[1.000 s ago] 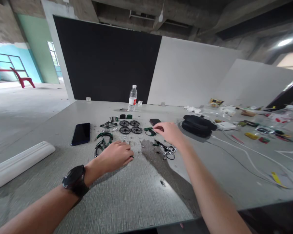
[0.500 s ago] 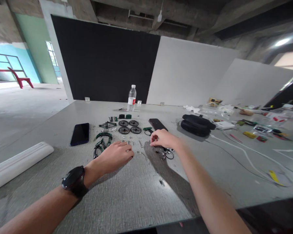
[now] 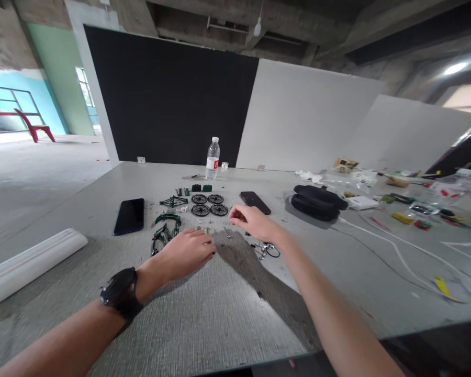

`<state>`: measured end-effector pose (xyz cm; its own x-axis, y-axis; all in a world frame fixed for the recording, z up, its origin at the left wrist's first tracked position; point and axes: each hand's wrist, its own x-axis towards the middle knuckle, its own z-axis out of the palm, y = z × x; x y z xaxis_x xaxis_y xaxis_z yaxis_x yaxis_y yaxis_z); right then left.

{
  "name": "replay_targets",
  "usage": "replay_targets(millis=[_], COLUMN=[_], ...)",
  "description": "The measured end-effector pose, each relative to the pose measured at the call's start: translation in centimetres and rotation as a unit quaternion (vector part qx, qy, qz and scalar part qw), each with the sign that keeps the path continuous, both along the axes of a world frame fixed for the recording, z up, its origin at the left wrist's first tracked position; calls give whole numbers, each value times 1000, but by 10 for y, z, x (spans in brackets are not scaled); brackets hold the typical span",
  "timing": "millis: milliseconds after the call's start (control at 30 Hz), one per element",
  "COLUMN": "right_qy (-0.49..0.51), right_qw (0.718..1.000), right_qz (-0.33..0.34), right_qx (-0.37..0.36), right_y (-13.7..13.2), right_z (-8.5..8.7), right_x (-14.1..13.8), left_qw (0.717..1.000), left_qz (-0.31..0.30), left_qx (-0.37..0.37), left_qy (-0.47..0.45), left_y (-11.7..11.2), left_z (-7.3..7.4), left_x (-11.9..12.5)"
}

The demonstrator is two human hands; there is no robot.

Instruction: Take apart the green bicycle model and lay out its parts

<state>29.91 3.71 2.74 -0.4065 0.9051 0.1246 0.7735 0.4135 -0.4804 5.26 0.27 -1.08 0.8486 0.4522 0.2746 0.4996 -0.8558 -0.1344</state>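
Note:
My left hand (image 3: 186, 252) lies palm down on the grey table (image 3: 220, 314), fingers curled under beside small screws (image 3: 206, 228); whether it holds anything is hidden. A black watch (image 3: 120, 293) is on that wrist. My right hand (image 3: 254, 222) hovers just right of several small black wheels (image 3: 208, 204), fingertips pinched together; what they hold, if anything, I cannot make out. Green and black model bicycle parts (image 3: 165, 229) and a small frame (image 3: 174, 201) lie left of the wheels. Wire and ring pieces (image 3: 269, 250) sit under my right wrist.
A dark phone (image 3: 129, 215) lies at the left, another phone (image 3: 255, 202) beyond my right hand. A water bottle (image 3: 212, 158) stands behind the parts. A black case (image 3: 317, 201), a white cable (image 3: 377, 235) and clutter fill the right side. A white tube (image 3: 31, 262) lies at the near left.
My right hand has drawn back from the far green part and swung left, ending close to the wheels with fingers pinched. My left hand has stayed in place.

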Motion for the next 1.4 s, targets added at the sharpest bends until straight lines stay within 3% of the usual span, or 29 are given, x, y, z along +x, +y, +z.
replay_targets(millis=[233, 533, 1133, 1400], right_qy=[31, 3, -78, -105], right_qw=[999, 993, 990, 987], right_qz=[36, -6, 0, 14], right_qx=[21, 119, 117, 119], right_y=[-5, 0, 23, 28], right_z=[-6, -5, -31, -31], right_x=[-25, -17, -22, -28], left_qw=[1000, 1000, 1000, 1000], left_qz=[0, 2, 8, 6], left_qx=[1, -9, -13, -12], left_qy=[-2, -10, 6, 8], left_y=[0, 0, -1, 0], left_z=[0, -2, 0, 0], left_x=[0, -1, 2, 2])
